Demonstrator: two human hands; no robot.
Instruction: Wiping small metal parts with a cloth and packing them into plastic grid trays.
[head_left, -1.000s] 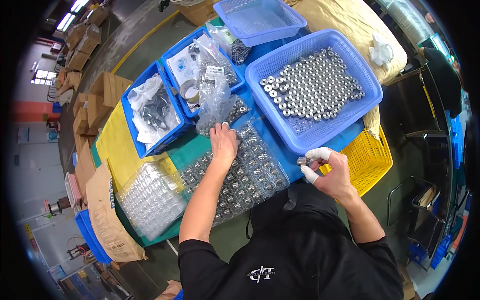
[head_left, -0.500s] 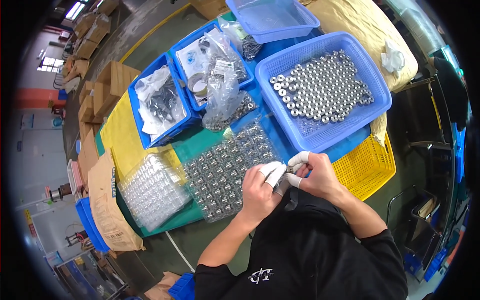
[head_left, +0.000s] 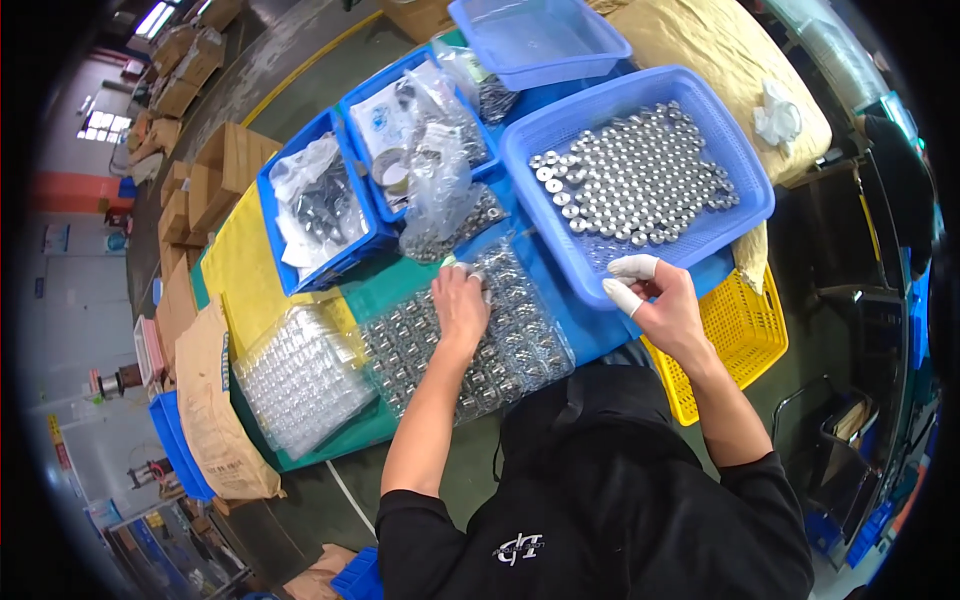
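My left hand (head_left: 462, 303) reaches over a clear plastic tray (head_left: 415, 392) filled with rows of small metal parts. Its fingers, some in white finger cots, bend down at the tray's far side, near a plastic bag (head_left: 437, 200). Whatever they pinch is hidden. My right hand (head_left: 668, 305) hovers at the near rim of a blue mesh basket (head_left: 600, 270), thumb and index finger apart in white cots. Nothing shows between them. Inside the basket lie many shiny round metal pieces (head_left: 640, 180), crowded toward the middle and far side.
Left of the filled tray lies a stack of clear blister trays (head_left: 305, 385). Two blue bins (head_left: 375, 235) with plastic bags stand behind. An empty blue basket (head_left: 545, 70) sits at the back, a yellow crate (head_left: 745, 330) low at the right. Cardboard boxes (head_left: 215, 180) stand far left.
The hands have parted from a small metal part they held together in front of my body. My left hand went left and forward over the tray; the right moved right and up toward the basket.
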